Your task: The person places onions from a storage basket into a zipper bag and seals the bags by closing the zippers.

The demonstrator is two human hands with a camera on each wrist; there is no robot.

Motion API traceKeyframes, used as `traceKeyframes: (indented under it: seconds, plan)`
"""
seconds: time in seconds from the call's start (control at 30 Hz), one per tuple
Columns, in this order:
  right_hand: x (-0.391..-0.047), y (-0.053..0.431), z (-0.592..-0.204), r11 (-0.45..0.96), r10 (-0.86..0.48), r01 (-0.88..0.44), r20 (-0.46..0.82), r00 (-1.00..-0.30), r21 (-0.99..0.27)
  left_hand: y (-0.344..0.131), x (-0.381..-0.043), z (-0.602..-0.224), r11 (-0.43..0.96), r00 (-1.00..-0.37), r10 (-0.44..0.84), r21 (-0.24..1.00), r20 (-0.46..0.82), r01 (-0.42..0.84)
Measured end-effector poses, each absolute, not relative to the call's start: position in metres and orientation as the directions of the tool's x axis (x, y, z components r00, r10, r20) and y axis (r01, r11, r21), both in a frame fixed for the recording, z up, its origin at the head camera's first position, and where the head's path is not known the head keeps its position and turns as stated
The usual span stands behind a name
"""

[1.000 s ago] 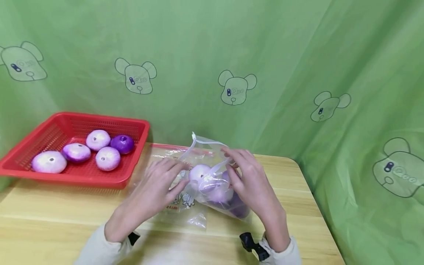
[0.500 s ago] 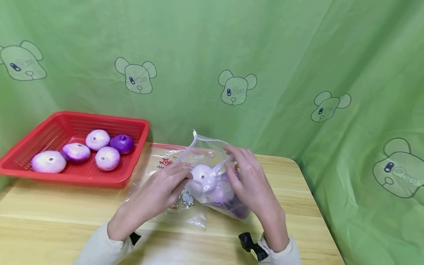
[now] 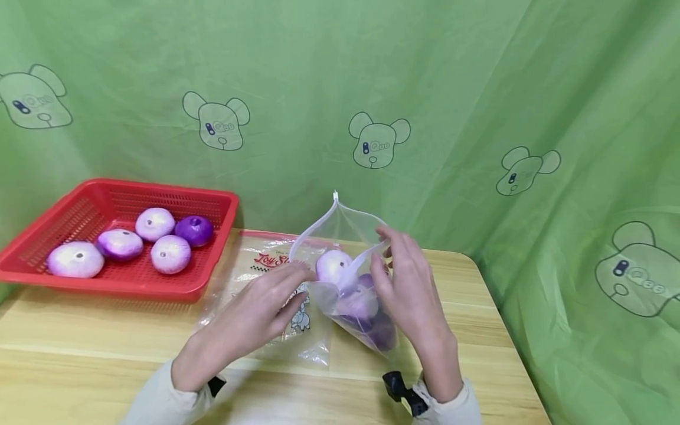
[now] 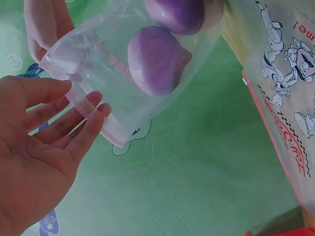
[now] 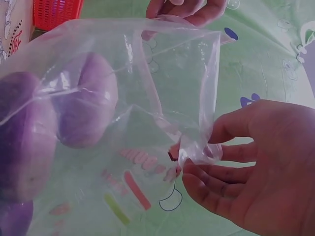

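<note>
Shifted rightward and farther back since the earlier head views: the peaked corner of the zip bag (image 3: 332,300), its mouth now spread wider, the right hand (image 3: 406,277) having edged outward beside it. Largest in my remote view, a green curtain (image 3: 297,77) printed with animal heads hangs behind the wood-grain counter (image 3: 467,307). At the counter's left sits a red perforated basket (image 3: 106,287); to its right a printed bag (image 3: 260,265), red-lettered, lies flat. The zip bag, clear and creased with a white-banded mouth, bulges between the two hands, over the right part of the printed bag and the bare wood next to it; whether its base bears on the counter I cannot tell. The left hand (image 3: 255,307) holds the left rim, its fingers narrowly spaced and bent at the band; the right fingers, curled, grip the crumpled opposite rim. Bagged onions (image 3: 333,267), purple and white, show through the plastic; five loose onions (image 3: 171,254) lie in the basket. Smallest, a white slider (image 3: 336,195) tips the peak, apart from both hands.
</note>
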State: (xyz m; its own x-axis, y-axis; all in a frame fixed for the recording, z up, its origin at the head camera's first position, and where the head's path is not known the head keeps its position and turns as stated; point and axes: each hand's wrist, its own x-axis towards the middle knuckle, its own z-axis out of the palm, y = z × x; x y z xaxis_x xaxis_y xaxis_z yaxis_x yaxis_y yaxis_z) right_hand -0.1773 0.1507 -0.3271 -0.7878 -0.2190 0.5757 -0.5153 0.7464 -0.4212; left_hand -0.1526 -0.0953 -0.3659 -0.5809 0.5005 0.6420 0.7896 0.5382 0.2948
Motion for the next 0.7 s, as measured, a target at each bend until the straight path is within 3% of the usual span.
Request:
traceKeyframes:
  seconds: [0.37,0.7]
  plan:
    - [-0.175,0.152,-0.326,0.726,-0.229,-0.519,0.554,-0.801,-0.451,-0.099,-0.153,-0.365,0.580,-0.605,0.499,0.280,0.621,0.765]
    - [-0.174,0.151,-0.324,0.707,-0.256,-0.560,0.582,-0.772,-0.431,-0.106,-0.154,-0.360,0.636,-0.639,0.471,0.268,0.608,0.724]
